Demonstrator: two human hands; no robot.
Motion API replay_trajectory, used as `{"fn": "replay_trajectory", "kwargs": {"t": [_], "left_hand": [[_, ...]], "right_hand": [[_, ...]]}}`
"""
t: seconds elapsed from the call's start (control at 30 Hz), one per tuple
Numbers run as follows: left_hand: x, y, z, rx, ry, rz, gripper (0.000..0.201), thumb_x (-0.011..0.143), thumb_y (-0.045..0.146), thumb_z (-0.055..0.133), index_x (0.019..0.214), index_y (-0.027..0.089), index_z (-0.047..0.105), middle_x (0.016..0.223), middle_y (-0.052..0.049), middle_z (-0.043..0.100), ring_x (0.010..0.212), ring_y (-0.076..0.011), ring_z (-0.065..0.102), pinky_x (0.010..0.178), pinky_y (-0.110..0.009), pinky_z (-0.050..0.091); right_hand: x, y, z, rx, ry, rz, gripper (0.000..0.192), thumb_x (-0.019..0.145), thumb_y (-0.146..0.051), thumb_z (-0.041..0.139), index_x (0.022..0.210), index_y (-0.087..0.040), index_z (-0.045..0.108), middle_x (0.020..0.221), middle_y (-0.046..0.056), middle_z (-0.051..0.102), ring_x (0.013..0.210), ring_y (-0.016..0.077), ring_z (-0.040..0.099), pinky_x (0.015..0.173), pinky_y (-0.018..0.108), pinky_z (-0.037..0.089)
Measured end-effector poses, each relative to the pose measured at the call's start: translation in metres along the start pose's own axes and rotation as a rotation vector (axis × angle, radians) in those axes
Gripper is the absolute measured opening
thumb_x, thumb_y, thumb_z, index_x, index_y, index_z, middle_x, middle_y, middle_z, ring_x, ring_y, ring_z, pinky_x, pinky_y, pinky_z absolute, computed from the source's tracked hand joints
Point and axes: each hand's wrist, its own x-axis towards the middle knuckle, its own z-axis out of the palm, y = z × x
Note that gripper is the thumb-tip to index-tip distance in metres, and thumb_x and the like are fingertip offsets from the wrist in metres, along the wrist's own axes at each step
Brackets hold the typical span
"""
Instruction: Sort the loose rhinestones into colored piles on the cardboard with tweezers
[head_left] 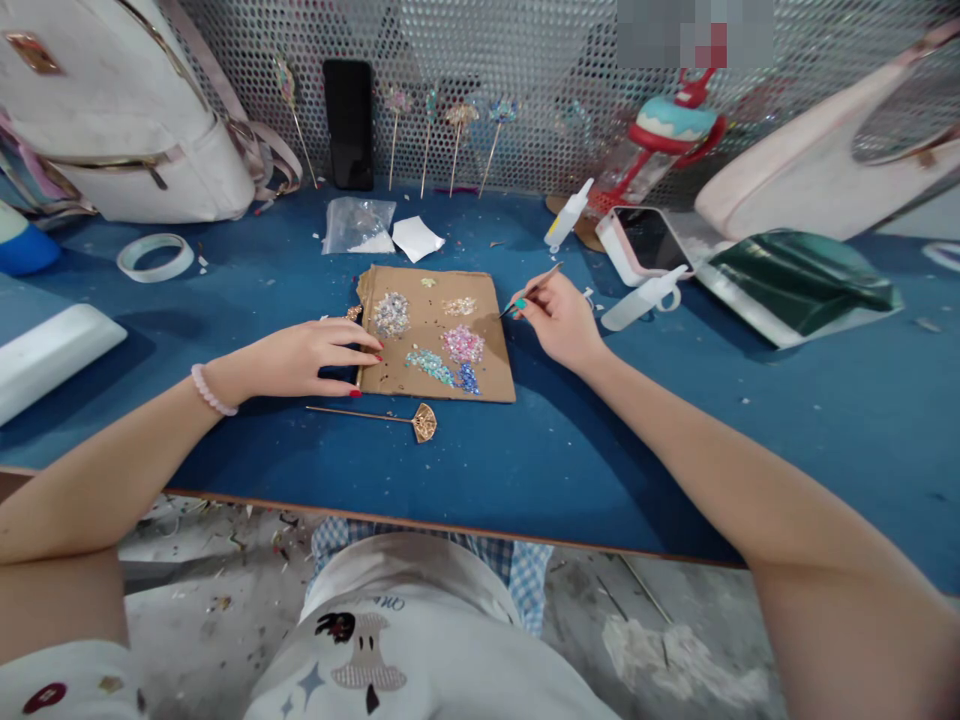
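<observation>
Nearest the camera, below the 2 forearms, lies 1 gold fan-topped hairpin (390, 417) flat on the blue surface (675, 420), its fan head to the right, just below the left hand (300, 358). That hand rests palm down with fingers stretched out, its grip released and holding nothing; the fingertips press the left edge of 1 brown cardboard sheet (487, 385). A pink bead bracelet (210, 390) circles the wrist behind it.

On the cardboard, to the right of the left fingertips, sit 5 small heaps of rhinestones: 1 silvery heap (391, 313), 1 pale gold heap (460, 306), 1 pink heap (463, 344), 1 teal heap (429, 363) and 1 blue heap (467, 379).

The right hand (559, 320) hovers at the cardboard's upper right corner, its grip pinched around 1 thin pick tool (534, 290), whose tip points down-left toward the sheet's edge.

Just right of that hand lie 1 white squeeze bottle (645, 297) on its side and 1 phone in a white case (645, 242); 1 more small white bottle (568, 215) stands tilted above it. Farther right is 1 green foil sheet (799, 280).

Above the cardboard lie 1 clear plastic bag (358, 224) and 1 white paper scrap (417, 238). Behind them, 5 decorated hairpins (456, 135) and 1 dark phone (349, 122) lean on the perforated metal panel (525, 60). Far left of the left hand are 1 tape roll (155, 257) and 1 white backpack (127, 120).
</observation>
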Motion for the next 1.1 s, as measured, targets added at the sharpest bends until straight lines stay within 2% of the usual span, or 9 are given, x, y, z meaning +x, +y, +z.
{"fn": "replay_trajectory", "kwargs": {"t": [0.13,0.3,0.6,0.93,1.1], "left_hand": [[0.0001,0.0004,-0.0002,-0.009,0.002,-0.012,0.034,0.096,0.034,0.059,0.128,0.024,0.063,0.136,-0.012,0.06,0.128,-0.0248,0.053,0.112,-0.046,0.041],[-0.0001,0.0002,0.0,-0.01,0.006,-0.005,0.034,0.096,0.036,0.058,0.128,0.024,0.063,0.135,-0.012,0.06,0.127,-0.0246,0.054,0.112,-0.045,0.041],[-0.0001,0.0001,0.0002,-0.023,0.006,-0.016,0.034,0.095,0.035,0.059,0.128,0.024,0.064,0.136,-0.012,0.06,0.127,-0.0244,0.054,0.114,-0.045,0.04],[0.0003,0.0006,-0.0002,0.015,-0.001,-0.001,0.034,0.098,0.037,0.055,0.128,0.024,0.063,0.136,-0.012,0.059,0.127,-0.0255,0.054,0.112,-0.046,0.041],[0.0004,-0.0003,0.0014,0.037,0.003,0.011,0.035,0.099,0.038,0.053,0.128,0.022,0.063,0.135,-0.014,0.06,0.127,-0.0264,0.054,0.111,-0.047,0.042]], "right_hand": [[0.0,-0.0023,0.0,0.007,-0.004,-0.005,0.013,0.083,-0.025,0.057,0.094,-0.025,0.049,0.081,0.001,0.061,0.072,0.0189,0.063,0.075,0.043,0.056],[-0.0004,-0.003,0.0,0.022,-0.001,0.003,0.019,0.083,-0.037,0.061,0.092,-0.026,0.049,0.078,0.0,0.06,0.071,0.0185,0.062,0.072,0.042,0.056],[-0.0018,-0.0016,-0.0007,-0.029,0.018,-0.019,0.025,0.086,-0.046,0.061,0.099,-0.026,0.055,0.08,0.002,0.063,0.07,0.0201,0.064,0.074,0.045,0.057],[-0.004,-0.0081,-0.0002,-0.071,0.007,-0.044,0.012,0.084,-0.029,0.059,0.092,-0.025,0.052,0.083,0.002,0.062,0.073,0.0188,0.062,0.076,0.042,0.055],[-0.0041,-0.0082,0.0006,-0.058,-0.005,-0.021,0.012,0.085,-0.029,0.059,0.093,-0.025,0.05,0.085,0.002,0.063,0.074,0.0181,0.062,0.078,0.041,0.055]]}}
